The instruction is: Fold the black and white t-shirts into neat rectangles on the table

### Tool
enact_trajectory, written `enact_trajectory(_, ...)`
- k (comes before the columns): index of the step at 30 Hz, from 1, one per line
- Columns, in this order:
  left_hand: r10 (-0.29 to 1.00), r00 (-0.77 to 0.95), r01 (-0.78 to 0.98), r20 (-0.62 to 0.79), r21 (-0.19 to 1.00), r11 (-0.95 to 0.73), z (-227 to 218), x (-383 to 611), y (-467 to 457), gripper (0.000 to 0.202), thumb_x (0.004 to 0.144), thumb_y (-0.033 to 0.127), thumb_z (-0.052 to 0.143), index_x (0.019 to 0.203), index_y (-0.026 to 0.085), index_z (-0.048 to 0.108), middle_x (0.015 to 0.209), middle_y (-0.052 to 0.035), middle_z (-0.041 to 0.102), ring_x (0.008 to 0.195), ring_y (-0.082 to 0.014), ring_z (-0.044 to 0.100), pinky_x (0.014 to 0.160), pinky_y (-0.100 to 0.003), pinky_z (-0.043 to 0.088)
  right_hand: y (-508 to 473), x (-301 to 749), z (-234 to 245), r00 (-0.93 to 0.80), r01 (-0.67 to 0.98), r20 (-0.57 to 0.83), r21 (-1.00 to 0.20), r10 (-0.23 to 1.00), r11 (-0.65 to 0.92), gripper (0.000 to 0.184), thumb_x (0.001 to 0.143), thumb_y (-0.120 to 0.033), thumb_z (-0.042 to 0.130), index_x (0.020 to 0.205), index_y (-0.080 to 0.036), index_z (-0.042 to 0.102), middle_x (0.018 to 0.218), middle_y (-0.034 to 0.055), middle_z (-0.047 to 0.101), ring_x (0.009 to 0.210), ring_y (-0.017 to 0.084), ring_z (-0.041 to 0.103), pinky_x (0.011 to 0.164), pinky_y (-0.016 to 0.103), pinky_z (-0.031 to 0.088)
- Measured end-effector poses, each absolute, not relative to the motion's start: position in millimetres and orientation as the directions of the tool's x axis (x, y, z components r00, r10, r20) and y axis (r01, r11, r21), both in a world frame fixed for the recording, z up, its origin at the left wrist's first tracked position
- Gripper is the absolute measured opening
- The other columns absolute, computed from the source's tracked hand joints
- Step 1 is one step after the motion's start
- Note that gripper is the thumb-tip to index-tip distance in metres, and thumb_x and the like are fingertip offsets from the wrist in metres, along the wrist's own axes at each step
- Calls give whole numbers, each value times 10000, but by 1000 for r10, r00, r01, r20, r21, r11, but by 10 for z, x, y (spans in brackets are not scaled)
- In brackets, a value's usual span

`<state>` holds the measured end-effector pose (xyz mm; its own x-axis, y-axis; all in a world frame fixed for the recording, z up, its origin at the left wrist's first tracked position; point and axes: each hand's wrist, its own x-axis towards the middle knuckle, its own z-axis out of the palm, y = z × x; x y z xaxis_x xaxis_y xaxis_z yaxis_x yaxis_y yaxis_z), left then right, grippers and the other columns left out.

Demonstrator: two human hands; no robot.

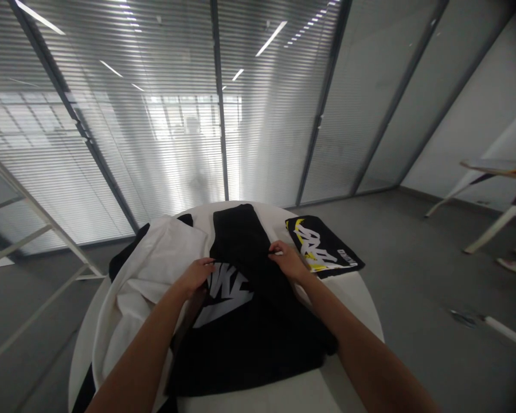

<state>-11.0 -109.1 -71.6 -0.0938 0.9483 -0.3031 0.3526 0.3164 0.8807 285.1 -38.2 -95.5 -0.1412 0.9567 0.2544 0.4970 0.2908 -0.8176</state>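
Note:
A black T-shirt (258, 335) with a large white logo lies spread over a round white table (361, 304). My left hand (196, 274) is closed on the cloth at the shirt's left side, just beside the logo. My right hand (287, 258) pinches a fold of the same black shirt on its right side, fingers pressed together. A white garment (155, 269) lies crumpled to the left of the black shirt, partly under my left forearm.
A folded black garment with a yellow and white print (324, 246) rests at the table's far right edge. Glass walls with blinds stand behind. A white frame (34, 229) is at the left, another table (499, 172) at the far right.

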Motion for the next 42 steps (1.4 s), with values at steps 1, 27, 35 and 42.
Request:
enact_trajectory(1,968,-117,414,-224,874,252,-721,-108,-1087,346,822,267,550,1144,164,624,835,-40,670,760,-179,634,685,-283,501,-350,2863,-981,-98,504,266,-818,959,278,103,724,-250,556,806,-206,601,776,-14,635,754,164,592,732,280,451)
enact_trajectory(27,949,237,962,208,86,-259,-862,21,-1162,436,901,276,446,1326,296,540,1385,-59,519,1256,-256,467,1050,-442,351,-810,2787,-610,-296,947,8,-127,955,295,422,933,-398,459,1318,-232,508,1207,121,567,997,261,632,826,349,458)
enact_trajectory(35,934,244,967,263,10,-255,-796,30,-1196,408,873,229,475,1260,279,594,1408,-100,474,1335,-291,366,1068,-506,312,-821,2689,-621,-209,959,118,-169,971,227,425,926,-394,458,1326,-249,439,1258,113,512,985,249,627,772,337,471)
enact_trajectory(42,915,367,925,169,38,-378,-633,132,-1419,371,875,318,482,1222,278,607,1342,-82,533,1307,-288,406,1119,-569,191,-927,2845,-474,-185,977,-46,-113,982,179,549,815,-519,567,1236,-173,496,1178,174,564,1066,347,595,850,431,445)
